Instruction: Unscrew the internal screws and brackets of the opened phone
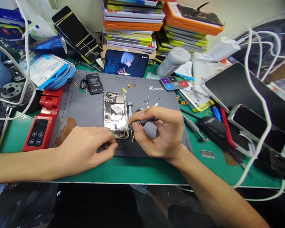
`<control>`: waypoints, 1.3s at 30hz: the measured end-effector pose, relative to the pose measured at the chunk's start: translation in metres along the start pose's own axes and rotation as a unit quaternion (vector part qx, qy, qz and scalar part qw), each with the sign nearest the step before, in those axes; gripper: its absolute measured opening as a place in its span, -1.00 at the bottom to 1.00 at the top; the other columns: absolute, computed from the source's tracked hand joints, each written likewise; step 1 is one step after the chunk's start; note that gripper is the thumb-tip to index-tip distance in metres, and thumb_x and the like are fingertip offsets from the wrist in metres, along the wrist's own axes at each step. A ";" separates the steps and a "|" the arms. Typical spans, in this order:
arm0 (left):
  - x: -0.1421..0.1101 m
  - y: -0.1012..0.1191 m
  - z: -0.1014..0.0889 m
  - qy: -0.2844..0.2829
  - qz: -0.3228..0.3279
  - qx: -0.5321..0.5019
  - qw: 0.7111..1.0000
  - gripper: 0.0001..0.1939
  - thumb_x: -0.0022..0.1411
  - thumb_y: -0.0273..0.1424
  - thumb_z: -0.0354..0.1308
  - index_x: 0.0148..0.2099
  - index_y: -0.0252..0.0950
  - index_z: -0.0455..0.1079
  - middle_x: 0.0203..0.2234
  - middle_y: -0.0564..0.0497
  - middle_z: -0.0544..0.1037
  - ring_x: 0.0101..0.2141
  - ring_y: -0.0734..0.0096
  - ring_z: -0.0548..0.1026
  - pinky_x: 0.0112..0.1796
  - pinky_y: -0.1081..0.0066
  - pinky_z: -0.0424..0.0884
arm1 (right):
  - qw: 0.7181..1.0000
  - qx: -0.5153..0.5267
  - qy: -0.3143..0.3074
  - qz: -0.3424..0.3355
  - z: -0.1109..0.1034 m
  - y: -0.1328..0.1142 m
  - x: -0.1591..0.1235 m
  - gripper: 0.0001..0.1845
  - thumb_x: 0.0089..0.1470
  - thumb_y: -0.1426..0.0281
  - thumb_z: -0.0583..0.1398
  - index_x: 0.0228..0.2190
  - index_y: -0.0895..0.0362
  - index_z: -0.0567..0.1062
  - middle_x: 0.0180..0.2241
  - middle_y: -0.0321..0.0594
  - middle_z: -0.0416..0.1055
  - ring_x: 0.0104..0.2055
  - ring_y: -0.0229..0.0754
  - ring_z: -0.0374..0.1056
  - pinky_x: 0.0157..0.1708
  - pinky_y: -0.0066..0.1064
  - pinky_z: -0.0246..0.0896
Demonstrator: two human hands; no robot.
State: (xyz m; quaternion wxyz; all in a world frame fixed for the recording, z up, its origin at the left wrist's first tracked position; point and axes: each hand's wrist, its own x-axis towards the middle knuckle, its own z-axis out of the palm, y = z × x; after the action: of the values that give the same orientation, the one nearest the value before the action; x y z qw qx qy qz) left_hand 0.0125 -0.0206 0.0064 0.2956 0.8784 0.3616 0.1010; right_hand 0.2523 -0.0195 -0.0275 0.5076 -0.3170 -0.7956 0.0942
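Note:
An opened phone [116,115] lies on a grey work mat [85,107], its inner boards and a round coil exposed. At its lower left corner, the curled fingers of my left hand [91,144] hold the edge; the fingertips are partly hidden. My right hand [160,131] is closed around a dark screwdriver [143,121], held at the phone's lower right side. The screwdriver's tip is too small to make out clearly. Just above it, another grey screwdriver [129,108] lies beside the phone. A black battery [95,84] rests beyond the phone to the left.
A lit phone [125,63] leans at the back before stacked boxes [133,25]. On the left stands a red device with buttons [39,133]. A white cable [258,95] hangs at the right, near a grey screwdriver [193,126] and a black-screened phone [258,126].

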 end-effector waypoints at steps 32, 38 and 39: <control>0.001 -0.001 0.000 -0.021 -0.031 -0.015 0.999 -0.79 0.49 -0.27 0.07 -0.16 -0.18 0.49 -0.27 0.18 0.65 -0.26 0.41 0.61 -0.34 0.43 0.23 | 0.997 0.008 -0.061 -0.044 -0.003 -0.004 0.007 -0.42 0.10 0.63 0.13 0.16 0.12 0.36 -0.07 -0.10 0.60 0.02 -0.07 0.58 -0.11 -0.23 0.62; -0.001 -0.002 -0.001 -0.017 -0.036 -0.059 0.997 -0.85 0.50 -0.26 0.12 -0.10 -0.13 0.50 -0.22 0.23 0.66 -0.25 0.48 0.60 -0.29 0.48 0.28 | 0.996 -0.008 -0.063 -0.064 -0.004 -0.004 0.008 -0.40 0.13 0.64 0.10 0.20 0.12 0.33 -0.03 -0.08 0.61 0.02 -0.08 0.60 -0.15 -0.23 0.63; -0.001 -0.003 -0.001 -0.017 -0.040 -0.072 0.996 -0.86 0.49 -0.27 0.14 -0.10 -0.12 0.51 -0.23 0.24 0.66 -0.26 0.50 0.59 -0.29 0.49 0.29 | 0.995 -0.019 -0.062 -0.070 -0.004 -0.004 0.008 -0.41 0.14 0.63 0.13 0.19 0.13 0.34 -0.04 -0.07 0.62 0.01 -0.08 0.60 -0.17 -0.25 0.63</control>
State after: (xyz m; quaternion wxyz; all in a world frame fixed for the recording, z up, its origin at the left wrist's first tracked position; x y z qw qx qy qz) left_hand 0.0098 -0.0187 0.0059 0.3677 0.8413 0.3835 0.0995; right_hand 0.2519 -0.0185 -0.0181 0.4561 -0.2639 -0.8476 0.0630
